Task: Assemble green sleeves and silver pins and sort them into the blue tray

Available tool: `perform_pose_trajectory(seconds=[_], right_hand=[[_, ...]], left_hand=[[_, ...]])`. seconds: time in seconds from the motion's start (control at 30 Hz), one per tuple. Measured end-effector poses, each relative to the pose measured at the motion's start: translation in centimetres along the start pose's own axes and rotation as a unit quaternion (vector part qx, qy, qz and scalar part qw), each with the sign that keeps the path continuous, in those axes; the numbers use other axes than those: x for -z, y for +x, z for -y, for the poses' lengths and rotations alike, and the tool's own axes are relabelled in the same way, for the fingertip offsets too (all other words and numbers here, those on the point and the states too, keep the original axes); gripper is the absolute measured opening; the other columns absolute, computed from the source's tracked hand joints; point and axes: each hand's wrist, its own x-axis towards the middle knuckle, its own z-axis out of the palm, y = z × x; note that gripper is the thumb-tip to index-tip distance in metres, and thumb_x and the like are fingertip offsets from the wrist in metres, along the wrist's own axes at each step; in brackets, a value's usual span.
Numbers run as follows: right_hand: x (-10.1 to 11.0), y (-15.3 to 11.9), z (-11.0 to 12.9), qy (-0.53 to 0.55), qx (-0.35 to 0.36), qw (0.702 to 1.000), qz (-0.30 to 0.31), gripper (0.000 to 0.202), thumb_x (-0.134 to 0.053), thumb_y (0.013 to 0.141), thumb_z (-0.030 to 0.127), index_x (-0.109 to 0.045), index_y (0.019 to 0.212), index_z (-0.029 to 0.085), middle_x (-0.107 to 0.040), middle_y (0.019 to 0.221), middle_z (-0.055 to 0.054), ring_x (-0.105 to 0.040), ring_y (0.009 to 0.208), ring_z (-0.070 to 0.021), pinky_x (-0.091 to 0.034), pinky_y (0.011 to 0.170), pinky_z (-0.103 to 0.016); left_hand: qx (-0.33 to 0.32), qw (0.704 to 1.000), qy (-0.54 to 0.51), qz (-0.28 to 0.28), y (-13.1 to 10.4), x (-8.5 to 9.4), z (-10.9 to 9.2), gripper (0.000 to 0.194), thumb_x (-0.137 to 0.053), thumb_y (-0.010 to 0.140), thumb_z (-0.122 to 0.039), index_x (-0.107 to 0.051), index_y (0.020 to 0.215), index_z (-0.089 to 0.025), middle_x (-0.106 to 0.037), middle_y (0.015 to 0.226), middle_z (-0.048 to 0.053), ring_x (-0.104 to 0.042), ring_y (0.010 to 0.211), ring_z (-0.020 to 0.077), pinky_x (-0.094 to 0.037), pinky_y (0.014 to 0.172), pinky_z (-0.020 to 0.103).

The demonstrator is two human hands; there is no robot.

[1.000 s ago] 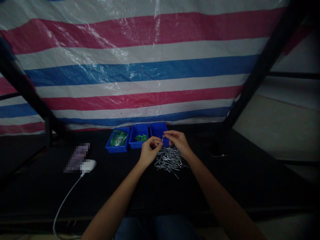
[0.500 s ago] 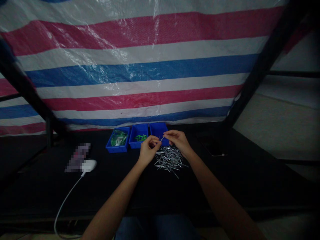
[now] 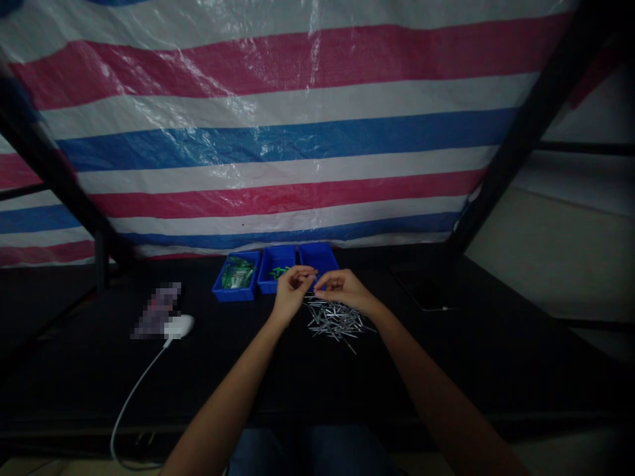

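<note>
My left hand (image 3: 289, 294) is closed in a pinch over the front of the blue bins, with a thin metal rod (image 3: 315, 277), small and dim, at its fingertips. Close to its right, my right hand (image 3: 348, 291) has its fingers curled and the tips together; whether anything sits in them is too small to make out. Just below the hands, a pile of thin silver metal rods (image 3: 337, 320) lies loose on the black table, partly covered by the right hand.
Behind the hands stand three blue bins: the left bin (image 3: 216, 289) holds green-and-clear packets, the middle bin (image 3: 264, 286) small green pieces, the right bin (image 3: 331, 256) is partly hidden. A white corded object (image 3: 184, 325) lies left, a dark phone (image 3: 421, 291) right. Striped sheeting (image 3: 297, 145) hangs behind.
My right hand has moved down and slightly left, its fingers curling lower. The left hand has risen a little. The rod that stretched between both hands now shows only near the left fingertips.
</note>
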Motion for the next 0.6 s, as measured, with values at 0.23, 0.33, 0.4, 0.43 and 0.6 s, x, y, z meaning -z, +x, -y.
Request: perform_pose_trajectory(seconds=[0.23, 0.33, 0.4, 0.43, 0.6], right_hand=[[0.2, 0.3, -0.9, -0.038, -0.011, 0.998, -0.038, 0.025, -0.07, 0.065, 0.036, -0.068, 0.078, 0.015, -0.058, 0.055, 0.001, -0.047, 0.046, -0.009, -0.033, 0.045, -0.022], [0.5, 0.5, -1.1, -0.05, -0.006, 0.994, -0.093, 0.026, -0.068, 0.065, 0.038, -0.068, 0.079, 0.015, -0.062, 0.06, -0.001, -0.048, 0.045, -0.0093, -0.034, 0.044, -0.022], [0.8, 0.7, -1.3, -0.055, 0.004, 0.991, -0.125, 0.027, -0.068, 0.066, 0.038, -0.068, 0.08, 0.015, -0.064, 0.063, -0.002, -0.048, 0.046, -0.0095, -0.035, 0.043, -0.022], [0.9, 0.8, -1.5, -0.057, 0.008, 0.989, -0.139, 0.028, -0.067, 0.066, 0.038, -0.069, 0.081, 0.015, -0.064, 0.064, -0.003, -0.048, 0.045, -0.0094, -0.035, 0.043, -0.022], [1.3, 1.1, -2.6, -0.079, 0.012, 0.978, -0.191, 0.03, -0.065, 0.067, 0.039, -0.069, 0.082, 0.013, -0.067, 0.071, -0.006, -0.048, 0.044, -0.0091, -0.036, 0.042, -0.022]], left_hand=[[-0.085, 0.962, 0.249, -0.067, -2.4, 3.9, -3.6, 0.022, -0.057, 0.078, -0.032, -0.062, 0.095, -0.02, -0.066, 0.093, 0.004, -0.06, 0.076, 0.0146, -0.047, 0.074, 0.028], [-0.074, 0.893, 0.393, -0.205, -4.3, 10.8, -5.7, 0.029, -0.055, 0.078, -0.041, -0.06, 0.099, -0.022, -0.064, 0.098, 0.003, -0.059, 0.086, 0.0185, -0.045, 0.081, 0.034], [0.003, 0.82, 0.5, -0.278, -5.1, 16.6, -6.5, 0.042, -0.055, 0.074, -0.05, -0.055, 0.108, -0.024, -0.06, 0.109, 0.003, -0.055, 0.097, 0.024, -0.043, 0.083, 0.04], [0.064, 0.78, 0.543, -0.306, -5.4, 19.5, -6.7, 0.054, -0.058, 0.069, -0.055, -0.052, 0.113, -0.024, -0.057, 0.114, 0.007, -0.052, 0.102, 0.0291, -0.043, 0.082, 0.044], [0.33, 0.681, 0.62, -0.208, -5.7, 30.2, -5.7, 0.097, -0.055, 0.058, -0.072, -0.032, 0.132, -0.014, -0.042, 0.129, 0.026, -0.039, 0.114, 0.0504, -0.037, 0.08, 0.058]])
